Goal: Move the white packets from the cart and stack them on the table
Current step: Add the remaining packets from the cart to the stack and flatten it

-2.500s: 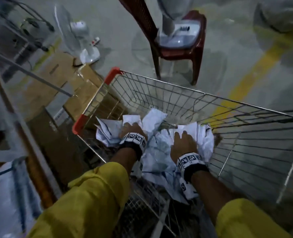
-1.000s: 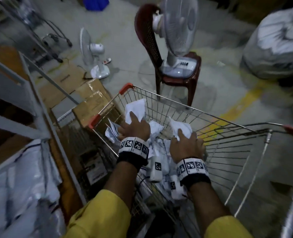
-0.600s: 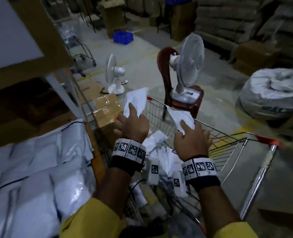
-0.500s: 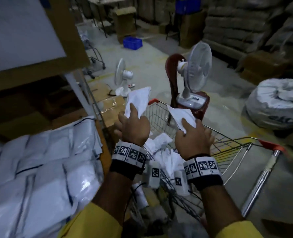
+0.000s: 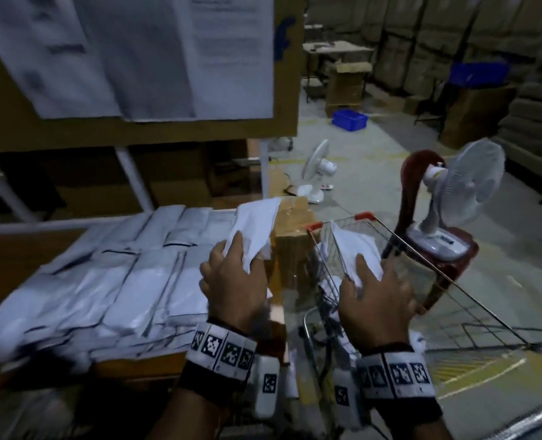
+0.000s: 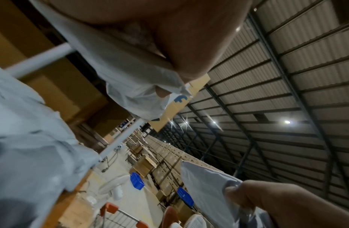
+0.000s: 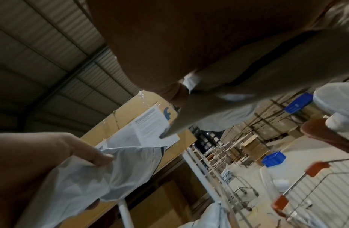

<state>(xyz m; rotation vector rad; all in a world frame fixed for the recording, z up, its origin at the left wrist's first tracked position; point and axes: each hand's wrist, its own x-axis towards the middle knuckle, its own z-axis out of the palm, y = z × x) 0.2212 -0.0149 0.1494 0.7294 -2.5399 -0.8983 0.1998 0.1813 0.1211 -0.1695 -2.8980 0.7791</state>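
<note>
1. Far left in the head view, the table (image 5: 129, 373) carries the stack of white packets (image 5: 104, 281), laid flat in overlapping rows with their long sides running away from the person. This is where the held packets belong.
2. Next comes the left hand (image 5: 231, 281), fingers curled and thumb pinching one white packet (image 5: 257, 230) by its near end. The packet stands up and away from the hand, its long axis roughly in line with the rows, its far end over the table's right edge. This hand is the nearer one to the stack, which lies just to its left and below.
3. A taped cardboard box (image 5: 291, 246) stands between the table and the cart.
4. The right hand (image 5: 377, 300) grips a second packet (image 5: 355, 252) the same way, by its lower end, above the wire cart (image 5: 422, 268). It is farther from the stack and would have to cross the box.
5. More packets lie in the cart below that hand, so by my reckoning the task is well short of finished.
</note>
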